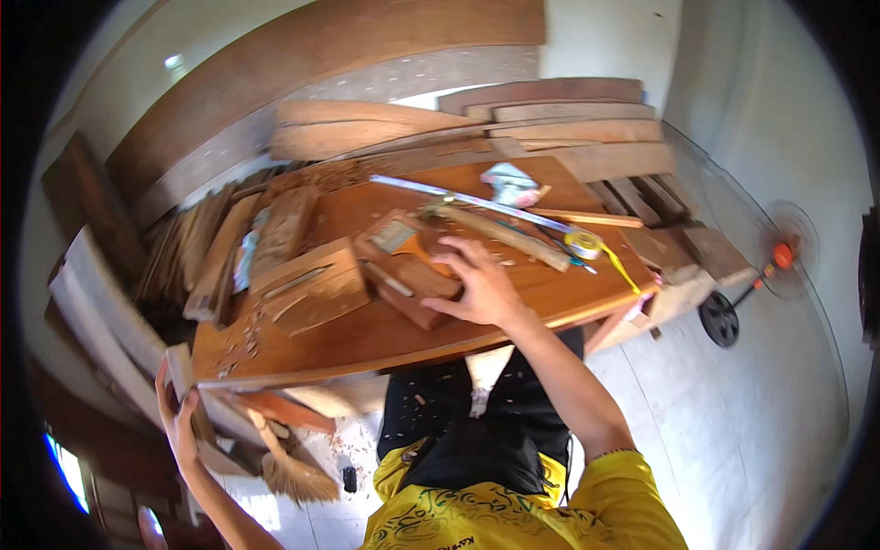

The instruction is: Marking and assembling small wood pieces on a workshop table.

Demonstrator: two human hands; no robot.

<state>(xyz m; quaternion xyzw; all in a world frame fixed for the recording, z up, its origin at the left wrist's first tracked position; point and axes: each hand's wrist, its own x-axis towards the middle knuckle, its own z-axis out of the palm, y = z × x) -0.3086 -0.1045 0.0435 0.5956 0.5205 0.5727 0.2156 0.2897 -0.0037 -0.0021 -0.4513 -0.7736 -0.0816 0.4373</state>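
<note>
At the table's left corner, my left hand (181, 417) has its fingers and thumb about the lower end of a pale wooden block (180, 365). My right hand (481, 289) is over the table, fingers spread and curved at the right side of a reddish-brown wooden piece (417, 310). On that piece lie an orange item with a pale panel (396, 236), its kind unclear, and a slim light-coloured stick (390, 278). Left of it, a flat wooden board (321, 298) carries a narrow chisel-like tool (298, 281). A hammer (504, 234) lies beyond my right hand.
The wooden table (302, 357) bears shavings, a long ruler (467, 197), a yellow tape measure (584, 243) and a crumpled cloth (511, 183). Stacked planks (568, 133) line the wall. A broom (298, 477) is below at left; a fan (781, 254) stands right.
</note>
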